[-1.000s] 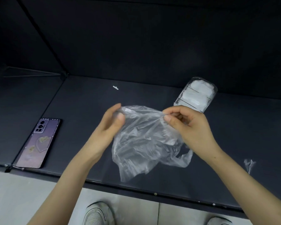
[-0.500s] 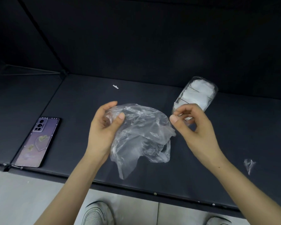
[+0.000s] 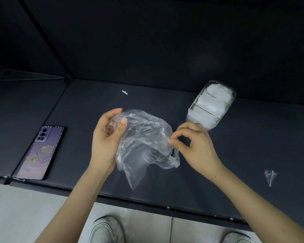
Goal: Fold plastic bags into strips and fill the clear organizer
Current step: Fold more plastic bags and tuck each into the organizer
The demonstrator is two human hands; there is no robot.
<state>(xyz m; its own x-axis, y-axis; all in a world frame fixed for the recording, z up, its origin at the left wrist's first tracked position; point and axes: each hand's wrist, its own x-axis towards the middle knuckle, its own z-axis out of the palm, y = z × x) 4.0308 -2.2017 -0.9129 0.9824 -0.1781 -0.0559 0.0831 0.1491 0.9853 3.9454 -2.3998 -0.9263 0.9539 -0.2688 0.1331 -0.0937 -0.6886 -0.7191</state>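
Holding the crumpled plastic bag (image 3: 144, 142) up over the table (image 3: 253, 146), I have it loose and unfolded, so I judge this to be the start of the folding step (hunting for clean edges). My left hand (image 3: 105, 141) is curled round its upper left edge, thumb on the front. My right hand (image 3: 195, 148) pinches the right edge between thumb and forefinger. Next I should pull the film flat, lay it down and crease it into a strip; it looks thin and likely to bunch. Just beyond my right hand lies the clear organizer (image 3: 190, 114), its compartments packed with white folded bags. A phone (image 3: 42, 151) lies far left, a plastic scrap (image 3: 270, 176) to the right.
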